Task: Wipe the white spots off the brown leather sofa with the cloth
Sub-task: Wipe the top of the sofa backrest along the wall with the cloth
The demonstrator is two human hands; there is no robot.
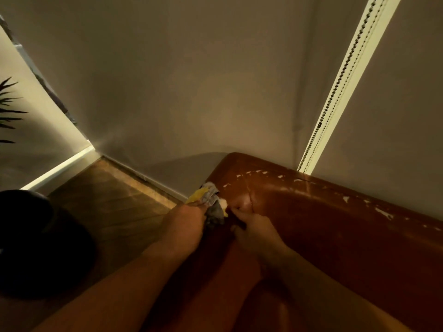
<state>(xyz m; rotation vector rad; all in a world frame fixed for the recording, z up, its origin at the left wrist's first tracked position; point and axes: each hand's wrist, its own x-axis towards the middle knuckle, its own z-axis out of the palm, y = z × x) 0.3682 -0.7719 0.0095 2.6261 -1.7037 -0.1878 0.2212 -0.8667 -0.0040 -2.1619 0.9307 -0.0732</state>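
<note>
The brown leather sofa point(311, 212) runs from the centre to the lower right, its backrest against the wall. White spots point(384, 213) are scattered along the top edge of the backrest. My left hand point(184, 224) grips a crumpled yellow and grey cloth point(207, 197) at the sofa's left corner, next to a white spot point(226, 185). My right hand point(254, 226) rests on the leather just right of the cloth, fingers bent against the surface; whether it holds a fold of the cloth is hard to tell.
A beige wall point(191, 92) stands behind the sofa. A roller blind with a bead chain point(340, 85) hangs at the right. Wooden floor point(107, 200) lies to the left, with a dark round object point(36, 243) and a plant point(9, 109) at the far left.
</note>
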